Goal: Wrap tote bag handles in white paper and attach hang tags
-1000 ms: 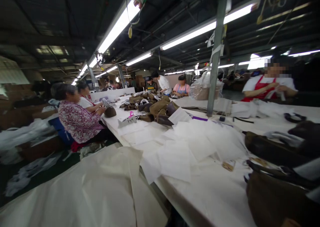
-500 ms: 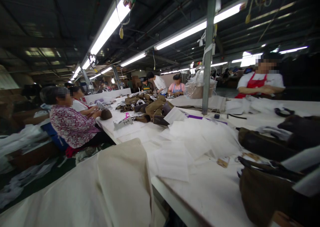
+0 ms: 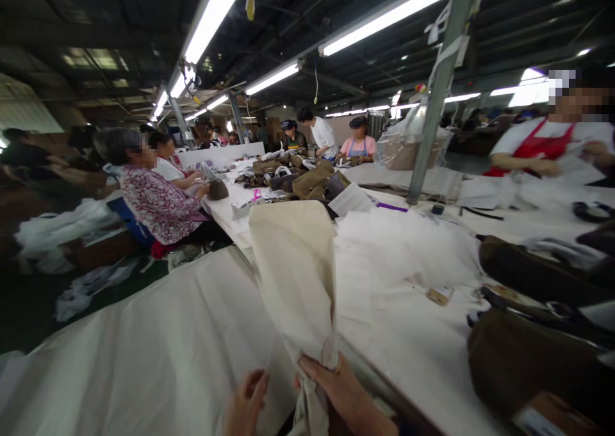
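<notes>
Evidently only part-gathered, the cream fabric [image 3: 294, 263] bunches inside my closed right grip [image 3: 342, 388] and stands loose above it; my curled left grip [image 3: 248, 399] is beside, its contents unclear; leftward, pale sheeting [image 3: 158, 333] lies spread.

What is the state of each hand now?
Left hand: partly curled, blurred; cannot tell whether it holds anything.
Right hand: closed, holding the gathered pale sheet.

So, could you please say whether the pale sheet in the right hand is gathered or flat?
Gathered: the pale sheet narrows into creases at the right hand, though its upper end flares wider.
</notes>
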